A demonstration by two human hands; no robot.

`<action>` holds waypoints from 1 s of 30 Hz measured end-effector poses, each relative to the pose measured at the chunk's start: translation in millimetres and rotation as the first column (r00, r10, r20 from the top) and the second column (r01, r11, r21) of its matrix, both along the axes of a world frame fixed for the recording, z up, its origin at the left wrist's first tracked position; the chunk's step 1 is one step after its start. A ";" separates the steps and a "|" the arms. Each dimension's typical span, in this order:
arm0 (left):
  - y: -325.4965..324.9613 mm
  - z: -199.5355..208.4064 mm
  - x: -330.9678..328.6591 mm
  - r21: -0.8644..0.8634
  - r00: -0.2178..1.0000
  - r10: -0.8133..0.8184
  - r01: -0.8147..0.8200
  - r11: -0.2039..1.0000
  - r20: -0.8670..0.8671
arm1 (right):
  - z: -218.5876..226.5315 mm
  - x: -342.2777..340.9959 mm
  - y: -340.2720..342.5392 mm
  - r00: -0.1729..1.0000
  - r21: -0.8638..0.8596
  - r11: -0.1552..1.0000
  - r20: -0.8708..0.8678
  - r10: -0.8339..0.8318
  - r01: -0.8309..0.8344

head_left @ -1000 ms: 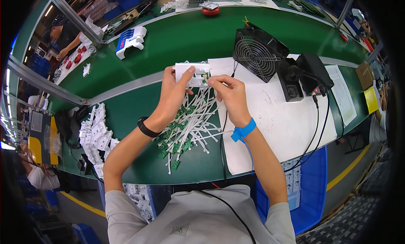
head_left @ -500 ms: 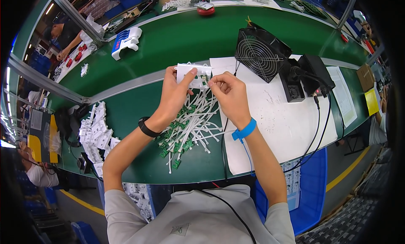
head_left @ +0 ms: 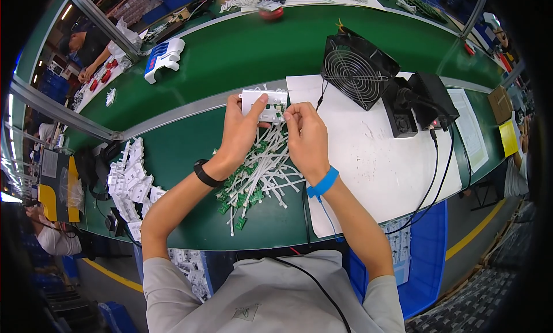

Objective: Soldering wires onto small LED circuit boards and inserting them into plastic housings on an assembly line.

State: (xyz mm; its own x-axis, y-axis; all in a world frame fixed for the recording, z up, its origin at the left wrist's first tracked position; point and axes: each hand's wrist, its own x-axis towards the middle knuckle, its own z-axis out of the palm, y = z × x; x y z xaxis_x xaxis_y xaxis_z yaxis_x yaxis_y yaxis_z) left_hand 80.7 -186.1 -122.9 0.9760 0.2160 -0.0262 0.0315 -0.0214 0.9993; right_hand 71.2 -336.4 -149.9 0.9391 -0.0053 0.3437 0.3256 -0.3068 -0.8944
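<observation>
My left hand (head_left: 241,126) grips a white plastic housing (head_left: 272,97), its thumb pressed across the front. A small green circuit board (head_left: 279,110) sits at the right part of the housing. My right hand (head_left: 306,134) is closed at the housing's right edge, fingertips pinched together; what lies between them is too small to make out. Just below both hands spreads a pile of white cables with small green boards (head_left: 262,172). On the left of the bench lies a heap of more white plastic housings (head_left: 133,174).
A black fan with a wire guard (head_left: 357,71) and a black power unit (head_left: 432,100) stand right on white paper (head_left: 380,172). Beyond a metal rail runs a green conveyor (head_left: 230,62) carrying a white-and-blue part (head_left: 165,58). A blue bin (head_left: 429,264) is below right. A co-worker (head_left: 89,48) sits far left.
My right hand has turned more upright and shifted slightly left, staying by the housing. On the conveyor, the white-and-blue part and a red item have moved left.
</observation>
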 end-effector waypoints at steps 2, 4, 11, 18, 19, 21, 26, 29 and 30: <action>-2.6 -2.5 1.0 -0.023 1.000 0.003 -0.003 1.000 0.005 | 3.2 -1.2 -0.2 0.999 -0.014 1.000 0.027 -0.019 0.020; -3.0 -4.4 2.5 -0.032 1.000 0.021 -0.020 0.999 0.010 | 3.2 -2.6 0.6 0.998 -0.027 0.999 0.054 -0.040 0.041; -5.1 0.2 1.0 -0.040 1.000 0.018 -0.018 0.999 0.019 | -6.1 6.0 -2.1 0.998 0.209 0.977 -0.045 0.045 -0.035; 2.4 -3.0 1.0 0.004 0.998 -0.011 0.010 1.000 0.058 | 0.9 5.1 -5.1 0.984 0.204 0.976 -0.147 0.102 -0.070; 3.4 -4.2 1.2 -0.014 0.997 -0.016 0.018 1.000 0.074 | 1.4 5.4 -5.6 0.984 0.202 0.977 -0.148 0.101 -0.070; 3.0 -3.9 1.4 -0.010 0.997 -0.013 0.014 1.000 0.073 | 2.4 7.2 -8.5 0.979 0.203 0.975 -0.162 0.123 -0.089; 2.3 -4.7 1.4 -0.006 0.997 -0.010 0.010 1.000 0.072 | 0.9 6.6 -8.3 0.973 0.231 0.968 -0.186 0.138 -0.093; 3.9 -6.4 1.4 -0.029 0.997 -0.015 0.017 0.999 0.079 | -0.2 6.5 -6.0 0.975 0.242 0.967 -0.182 0.124 -0.078; 4.1 -5.9 1.1 -0.024 0.997 -0.015 0.017 1.000 0.071 | 0.0 6.8 -5.7 0.979 0.239 0.969 -0.173 0.108 -0.065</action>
